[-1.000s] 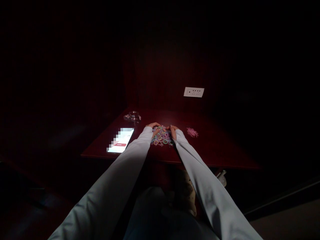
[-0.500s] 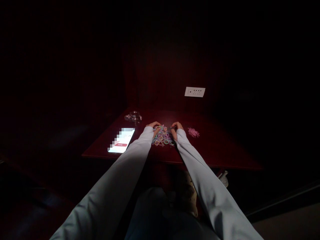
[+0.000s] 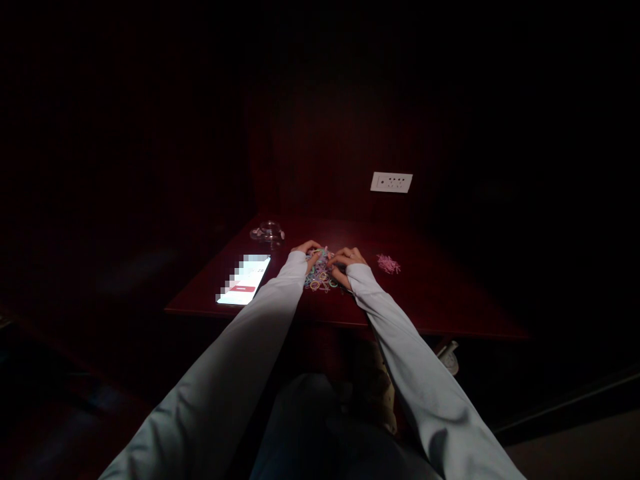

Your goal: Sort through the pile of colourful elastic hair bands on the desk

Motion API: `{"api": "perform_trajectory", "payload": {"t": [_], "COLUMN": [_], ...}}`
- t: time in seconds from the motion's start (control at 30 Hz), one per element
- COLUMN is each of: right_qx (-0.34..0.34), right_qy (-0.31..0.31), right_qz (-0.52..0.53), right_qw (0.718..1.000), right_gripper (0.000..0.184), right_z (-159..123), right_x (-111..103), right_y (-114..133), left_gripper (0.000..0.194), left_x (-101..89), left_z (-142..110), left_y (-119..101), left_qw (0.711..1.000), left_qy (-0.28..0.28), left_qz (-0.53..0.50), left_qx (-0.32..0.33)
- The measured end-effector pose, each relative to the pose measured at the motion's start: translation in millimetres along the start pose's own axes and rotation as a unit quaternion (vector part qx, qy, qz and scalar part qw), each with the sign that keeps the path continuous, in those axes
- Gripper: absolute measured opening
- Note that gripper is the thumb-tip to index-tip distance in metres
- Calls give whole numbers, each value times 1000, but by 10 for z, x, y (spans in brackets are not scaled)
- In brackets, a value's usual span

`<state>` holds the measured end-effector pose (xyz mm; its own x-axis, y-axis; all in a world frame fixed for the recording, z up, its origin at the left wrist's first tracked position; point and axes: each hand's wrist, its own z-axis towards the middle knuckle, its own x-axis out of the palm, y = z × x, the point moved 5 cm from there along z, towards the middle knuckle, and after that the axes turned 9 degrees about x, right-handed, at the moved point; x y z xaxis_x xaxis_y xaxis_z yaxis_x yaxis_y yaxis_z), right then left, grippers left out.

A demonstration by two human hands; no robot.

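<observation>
A loose pile of small elastic hair bands [image 3: 323, 277] in mixed pastel colours lies on the dark red table between my hands. My left hand [image 3: 306, 251] curves round the pile's left and far side, thumb apart from the fingers, touching the bands. From the right, my right hand [image 3: 347, 259] reaches over the pile with fingers spread and the thumb lower down. Its fingertips are among the bands; no held band can be made out. To the right of that hand lies a separate small heap of pink bands [image 3: 389, 264].
A lit phone [image 3: 244, 283] lies left of my left forearm. Behind it stands a clear round container [image 3: 271, 230] with pinkish parts beside it. A white socket plate [image 3: 391, 182] is on the back wall. The table's front edge [image 3: 320, 324] passes under my forearms.
My right hand has moved left over the pile and its fingers have stretched out into the bands. My left hand has stayed almost in place.
</observation>
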<state>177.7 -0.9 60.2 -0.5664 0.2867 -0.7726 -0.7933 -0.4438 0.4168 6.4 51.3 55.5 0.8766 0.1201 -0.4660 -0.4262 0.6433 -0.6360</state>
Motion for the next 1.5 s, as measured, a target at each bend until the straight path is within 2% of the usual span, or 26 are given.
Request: {"api": "perform_trajectory", "payload": {"t": [0.13, 0.4, 0.67, 0.87, 1.1, 1.27, 1.5], "right_qx": [-5, 13, 47, 52, 81, 95, 107], "right_qy": [9, 40, 6, -36, -60, -65, -51], "right_qz": [1, 6, 47, 77, 61, 55, 46], "right_qw": [1000, 999, 998, 995, 993, 992, 992], "right_gripper": [20, 15, 8, 15, 21, 20, 18], "right_z": [8, 66, 89, 125, 90, 84, 102], "right_x": [56, 195, 248, 210, 127, 117, 114], "right_y": [-6, -117, -224, -252, -256, -281, -262], "left_gripper": [8, 12, 14, 15, 17, 19, 16], "left_x": [33, 73, 60, 39, 20, -10, -17], "left_z": [0, 5, -8, -20, -11, -18, -19], "left_y": [36, 92, 40, 56, 32, 3, -47], "left_qw": [1000, 999, 998, 999, 1000, 999, 1000], "left_qy": [11, 23, 56, 41, 8, -15, 3], "left_qz": [6, 26, 32, 30, -2, -12, -2], "left_qx": [-10, -11, 26, 7, -19, -37, -27]}}
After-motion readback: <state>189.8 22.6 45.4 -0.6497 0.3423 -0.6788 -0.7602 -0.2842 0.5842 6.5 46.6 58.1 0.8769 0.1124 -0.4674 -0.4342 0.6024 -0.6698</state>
